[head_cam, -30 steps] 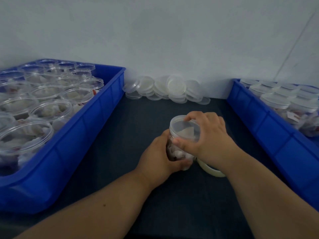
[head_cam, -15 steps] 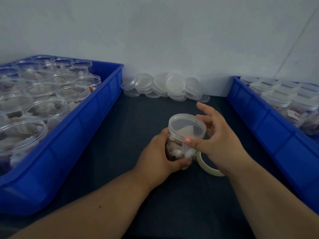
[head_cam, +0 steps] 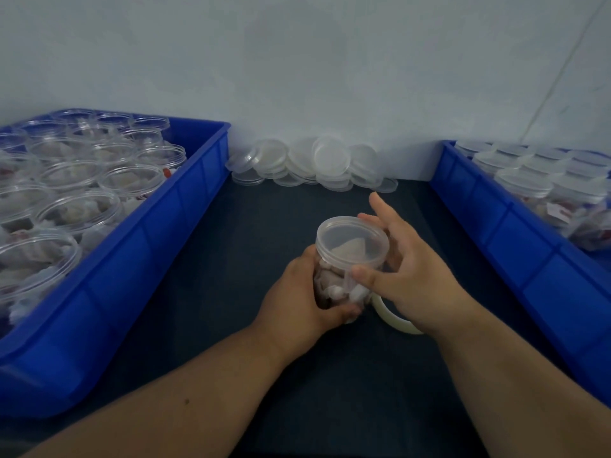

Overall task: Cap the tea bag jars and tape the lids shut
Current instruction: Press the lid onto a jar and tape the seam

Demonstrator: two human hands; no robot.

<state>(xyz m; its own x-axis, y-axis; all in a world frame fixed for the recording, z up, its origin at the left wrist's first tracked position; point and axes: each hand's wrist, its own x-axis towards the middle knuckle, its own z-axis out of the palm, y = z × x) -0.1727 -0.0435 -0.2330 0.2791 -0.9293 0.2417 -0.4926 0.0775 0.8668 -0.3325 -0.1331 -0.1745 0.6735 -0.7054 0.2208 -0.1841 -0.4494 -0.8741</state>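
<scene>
A clear jar of tea bags [head_cam: 344,279] stands on the dark table, with a translucent lid [head_cam: 352,241] on top. My left hand [head_cam: 302,302] grips the jar's body from the left, fingers curled round its lower part. My right hand [head_cam: 406,269] is beside the jar on the right, thumb touching the lid's rim, fingers spread and mostly straight. A roll of pale tape [head_cam: 395,317] lies on the table under my right hand, partly hidden.
A blue crate [head_cam: 139,252] on the left holds several uncapped jars of tea bags. Another blue crate [head_cam: 515,246] on the right holds several capped jars. A pile of loose lids [head_cam: 314,163] lies against the back wall.
My right hand has come off the top of the lid and opened, fingers spreading beside the jar. My left hand keeps its grip on the jar.
</scene>
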